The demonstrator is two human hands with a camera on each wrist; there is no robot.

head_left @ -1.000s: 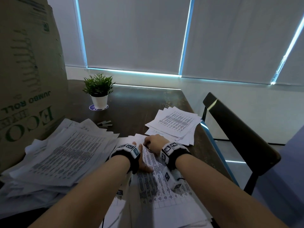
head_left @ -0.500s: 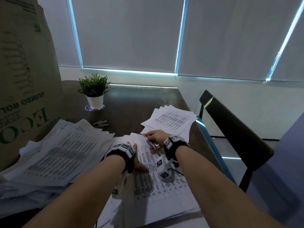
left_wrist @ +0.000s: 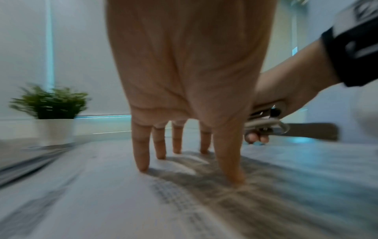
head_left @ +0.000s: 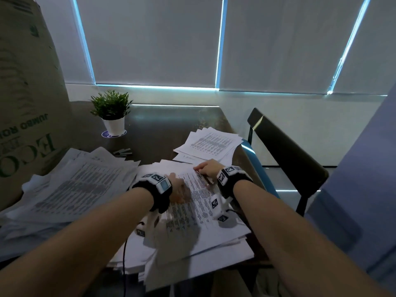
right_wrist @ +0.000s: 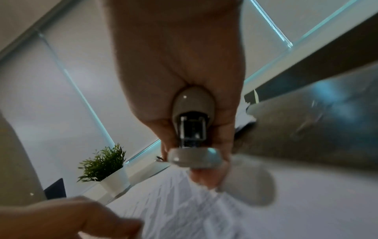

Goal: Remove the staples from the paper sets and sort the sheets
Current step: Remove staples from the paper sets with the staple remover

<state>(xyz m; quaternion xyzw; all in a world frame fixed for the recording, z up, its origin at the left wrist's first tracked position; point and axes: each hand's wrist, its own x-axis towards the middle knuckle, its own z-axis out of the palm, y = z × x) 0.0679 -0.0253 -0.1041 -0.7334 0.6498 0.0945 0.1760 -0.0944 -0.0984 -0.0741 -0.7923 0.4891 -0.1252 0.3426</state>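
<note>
Pinning the paper set (head_left: 192, 202) flat, left hand (head_left: 179, 189) fingers splayed; right hand (head_left: 209, 168) grips staple remover (right_wrist: 194, 129) at the far corner, just beyond.

printed text (head_left: 192, 196) blurred (unreadable), cardboard box (head_left: 25, 93) cropped

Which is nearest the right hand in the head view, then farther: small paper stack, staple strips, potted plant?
From the right hand:
1. Small paper stack, just beyond it, at the table's right edge.
2. Staple strips, across to the left.
3. Potted plant, far left, toward the window.
</note>
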